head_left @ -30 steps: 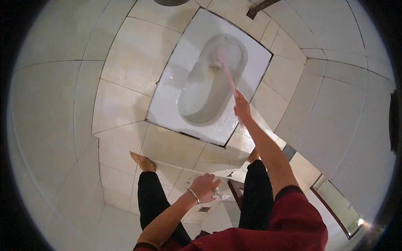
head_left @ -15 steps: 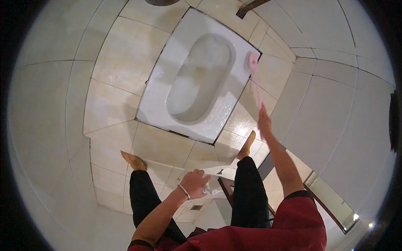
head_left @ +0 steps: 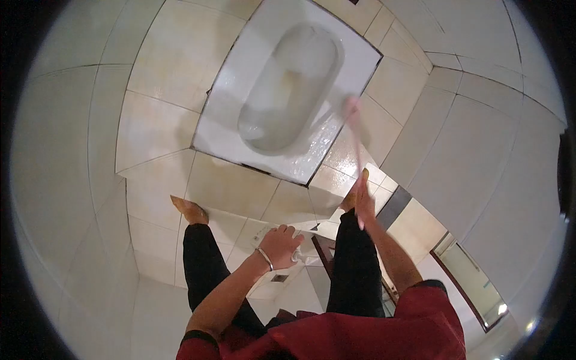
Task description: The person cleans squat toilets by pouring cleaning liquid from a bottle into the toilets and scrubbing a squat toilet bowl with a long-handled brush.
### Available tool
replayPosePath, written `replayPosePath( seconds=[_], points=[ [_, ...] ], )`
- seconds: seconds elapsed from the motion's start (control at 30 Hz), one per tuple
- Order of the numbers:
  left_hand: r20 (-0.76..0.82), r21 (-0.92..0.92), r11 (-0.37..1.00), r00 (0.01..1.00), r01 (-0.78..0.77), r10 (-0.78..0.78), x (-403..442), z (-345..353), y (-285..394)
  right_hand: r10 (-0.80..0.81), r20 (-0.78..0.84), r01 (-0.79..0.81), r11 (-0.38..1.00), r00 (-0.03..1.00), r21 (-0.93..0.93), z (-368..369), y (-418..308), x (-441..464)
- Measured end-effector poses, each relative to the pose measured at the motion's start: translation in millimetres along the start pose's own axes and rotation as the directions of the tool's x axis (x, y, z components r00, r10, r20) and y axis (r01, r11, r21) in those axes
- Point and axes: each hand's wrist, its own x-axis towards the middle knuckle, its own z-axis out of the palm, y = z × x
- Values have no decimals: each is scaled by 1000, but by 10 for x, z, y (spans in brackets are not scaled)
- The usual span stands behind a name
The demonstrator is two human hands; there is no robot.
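Observation:
My right hand [head_left: 364, 205] is closed around the handle of a pink long-handled brush [head_left: 358, 141]. Smeared by motion, the brush head [head_left: 352, 105] is over the right edge of a white squat toilet [head_left: 219, 133]. Brownish stains show in the bowl, and the rim's lower right part is wet and shiny. My left hand [head_left: 281, 246], with a bangle at the wrist, is held low between my knees, its fingers curled over a whitish, partly see-through thing [head_left: 297, 257]. Most of that thing is hidden, so its kind is unclear.
Beige floor tiles [head_left: 162, 66] surround the toilet. Pale tiled walls [head_left: 480, 150] stand close at left and right. My bare feet [head_left: 191, 211] are apart on the floor. A dark-framed mirror or pane [head_left: 471, 276] is at lower right, and a small drain [head_left: 279, 278] lies below my left hand.
My right hand has drawn back toward me, pulling the brush head down along the toilet's right edge. The left hand keeps its grip almost in place. The view has tilted slightly.

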Motion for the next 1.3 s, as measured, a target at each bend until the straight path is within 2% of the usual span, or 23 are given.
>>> replayPosePath(
  seconds=[0.07, 0.13, 0.23, 0.27, 0.33, 0.37, 0.43, 0.5, 0.57, 0.6, 0.63, 0.67, 0.7, 0.77, 0.83, 0.87, 0.93, 0.97, 1.03, 1.1, 1.17, 1.23, 1.3],
  points=[
    [38, -18, 1000, 999, 7, -6, -13, 32, 9, -151, -59, 148, 988, 987, -49, 521, 250, 243],
    [67, -39, 999, 998, 3, -1, -8, 12, 10, 22, 116, -19, 1000, 993, -23, 148, -186, -260],
    [57, -49, 999, 998, -9, 12, -20, -30, -15, 106, 362, -118, 993, 926, 13, -96, -563, -967],
    [21, -30, 999, 1000, -15, 16, -25, -22, -18, -52, 177, 66, 995, 983, -74, 229, -201, -789],
    [-16, -16, 1000, 1000, -15, 14, -20, 17, -30, 63, 183, -56, 997, 981, -46, -499, -434, -404],
    [0, -16, 1000, 1000, 0, 0, -24, 38, -23, 135, 299, -81, 980, 945, -184, -920, -542, -42],
    [0, 1, 1000, 1000, 19, -19, -10, 30, -72, 111, 79, -87, 960, 991, -265, -1110, -364, 338],
    [-11, -35, 999, 1000, 13, -13, -41, 57, -33, -13, 101, 50, 929, 995, -367, -1112, -411, 249],
    [13, -38, 999, 1000, 3, -2, -42, 38, -11, -1, 401, 159, 919, 916, -361, -1234, -450, 128],
    [40, -29, 1000, 999, 6, -5, -32, 12, -25, -71, 336, 221, 874, 939, -434, -1261, -283, 192],
    [27, -25, 1000, 1000, 11, -10, -7, -5, -46, -170, 184, 241, 836, 968, -494, -1211, 37, 400],
    [18, -14, 1000, 1000, 16, -16, -18, -12, -48, -28, 157, 103, 861, 987, -498, -1409, 113, 620],
    [11, -7, 1000, 1000, 23, -23, -46, 1, -24, 39, 142, 11, 942, 989, -334, -1789, 16, 795],
    [2, -21, 999, 999, 38, -38, -61, 25, 1, 130, 36, -110, 931, 991, -348, -2026, -178, 1085],
    [-8, -27, 999, 999, 43, -44, -65, -2, -25, 18, 76, 16, 906, 997, -422, -1636, -115, 846],
    [-2, -32, 998, 999, 46, -46, -67, -15, -20, 112, 252, 41, 846, 961, -532, -1645, -336, 606],
    [7, -41, 997, 998, 58, -58, -83, -27, -22, -195, 155, 248, 817, 969, -521, -1383, 43, 497],
    [-5, -54, 997, 999, 48, -48, -85, -30, -29, -276, 81, 272, 779, 958, -565, -1314, 144, 534],
    [-6, -63, 997, 999, 36, -36, -117, -25, -21, 90, 160, -15, 908, 983, -420, -1688, -222, 942],
    [23, -56, 997, 998, 53, -52, -100, -50, -20, 26, -50, -39, 956, 998, -291, -1833, -448, 1466],
    [30, -7, 999, 999, 41, -41, -96, -46, -38, -133, -103, 81, 912, 986, -403, -1649, -414, 2019],
    [7, -67, 997, 999, 42, -42, -97, -21, -30, -25, -118, -10, 958, 993, -288, -1480, -600, 2435],
    [37, -30, 999, 999, 33, -32, -82, -5, -47, 110, 36, -115, 970, 993, 212, -1459, -1042, 2486]
  ],
)
